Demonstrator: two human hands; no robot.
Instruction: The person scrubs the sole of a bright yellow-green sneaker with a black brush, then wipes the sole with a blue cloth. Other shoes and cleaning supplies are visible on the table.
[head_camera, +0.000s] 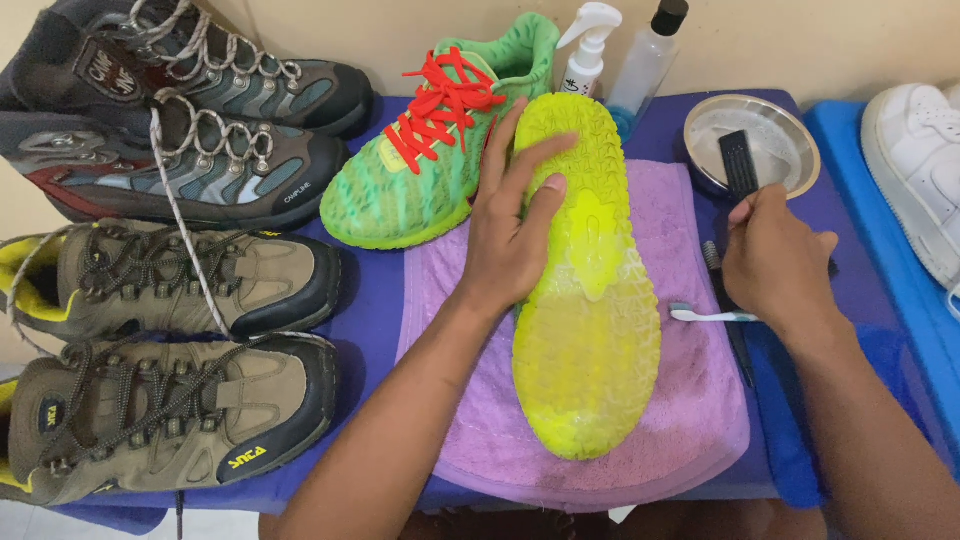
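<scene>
A green sneaker lies upside down on a purple towel (690, 420), its neon yellow sole (590, 320) facing up. My left hand (510, 225) rests on the sole's upper left side, fingers spread over it and holding it steady. My right hand (775, 265) is closed on the handle of a black brush (740, 165), whose head lies in a round metal bowl (800, 130). Its partner, a green sneaker with red laces (430, 150), stands upright behind my left hand.
Two pairs of hiking boots (170, 270) fill the left side of the blue-covered table. A white toothbrush (712, 316) and a dark brush lie beside the towel. A spray bottle (588, 50) and a clear bottle (648, 55) stand at the back. A white sneaker (915, 170) sits far right.
</scene>
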